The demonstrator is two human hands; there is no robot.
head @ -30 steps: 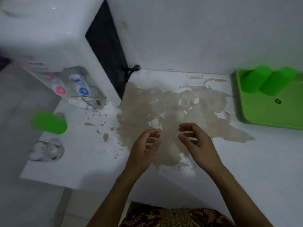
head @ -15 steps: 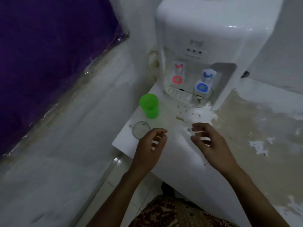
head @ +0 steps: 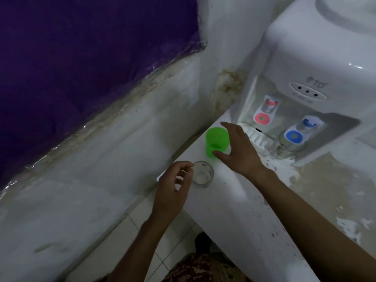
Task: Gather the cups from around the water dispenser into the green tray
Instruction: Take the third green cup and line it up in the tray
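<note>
We see the green cup (head: 216, 142) upright on the white surface (head: 230, 204) beside the water dispenser (head: 317, 82). Our right hand (head: 237, 151) spreads wide around it, not yet closed. Our left hand (head: 173, 192), fingers loosely curled and empty, hovers just beside the clear glass (head: 202, 175).

Both hands (head: 238, 151) reached forward — at cups (head: 216, 142).

Green plastic cup (head: 216, 141) upright near counter corner, beside dispenser; clear glass cup (head: 202, 175) upright just nearer.
</note>
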